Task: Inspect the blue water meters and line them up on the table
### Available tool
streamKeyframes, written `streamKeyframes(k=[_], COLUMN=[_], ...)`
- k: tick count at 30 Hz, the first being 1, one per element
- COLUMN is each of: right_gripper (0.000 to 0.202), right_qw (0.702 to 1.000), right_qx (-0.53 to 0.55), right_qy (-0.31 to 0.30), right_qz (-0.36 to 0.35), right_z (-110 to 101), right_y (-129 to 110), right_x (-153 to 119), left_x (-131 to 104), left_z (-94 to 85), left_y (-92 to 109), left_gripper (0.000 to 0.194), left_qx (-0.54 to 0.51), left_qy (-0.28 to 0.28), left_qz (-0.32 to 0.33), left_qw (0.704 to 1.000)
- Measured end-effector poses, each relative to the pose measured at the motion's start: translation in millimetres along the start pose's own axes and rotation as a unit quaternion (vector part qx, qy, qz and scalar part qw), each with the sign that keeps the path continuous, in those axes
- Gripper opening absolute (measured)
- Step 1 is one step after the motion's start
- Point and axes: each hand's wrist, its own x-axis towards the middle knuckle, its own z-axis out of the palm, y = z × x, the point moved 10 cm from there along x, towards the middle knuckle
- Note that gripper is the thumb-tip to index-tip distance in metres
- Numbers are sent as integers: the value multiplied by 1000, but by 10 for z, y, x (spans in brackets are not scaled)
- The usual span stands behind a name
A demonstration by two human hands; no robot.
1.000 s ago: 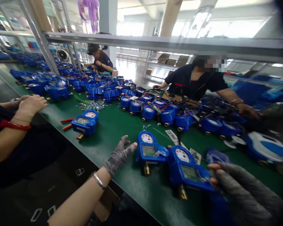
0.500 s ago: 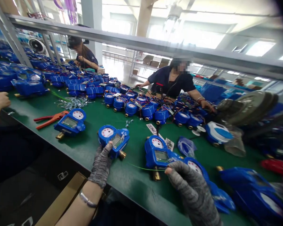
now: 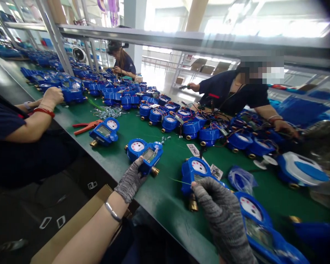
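Observation:
My left hand point(image 3: 131, 180), in a grey fingerless glove, grips the near edge of a blue water meter point(image 3: 137, 146) with a round dial, a small display and brass ends. My right hand point(image 3: 218, 205), gloved the same way, pinches a thin green wire point(image 3: 180, 181) whose free end points left. Behind that hand stands another blue meter point(image 3: 199, 167), partly covered by my fingers. One more meter point(image 3: 250, 207) lies to the right, beside my wrist. A further meter point(image 3: 107, 131) sits left of the held one, close to red-handled pliers point(image 3: 88, 125).
Small clear seals point(image 3: 110, 112) lie heaped behind the pliers. Rows of wired meters point(image 3: 170, 123) fill the far side of the green table point(image 3: 165, 194). A bagged blue part point(image 3: 240, 178) lies at right. Co-workers sit left and across; a cardboard box point(image 3: 71, 223) stands below the edge.
The view has swung left, so the table's contents appear farther right and more of the left co-worker shows. Both my hands keep their hold on the meter and the wire.

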Motion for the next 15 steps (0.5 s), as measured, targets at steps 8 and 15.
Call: streamKeyframes(k=[8, 15], right_gripper=[30, 33], right_qw=[995, 996], right_qx=[60, 44], right_qy=[-70, -65], right_qz=[31, 50], right_z=[445, 560], right_y=[-129, -13], right_x=[70, 102], left_x=[45, 87], left_z=[-132, -408], left_y=[-24, -84], left_gripper=[54, 51], left_qx=[19, -11], left_qy=[-37, -24], left_qz=[-35, -47], left_qw=[999, 999])
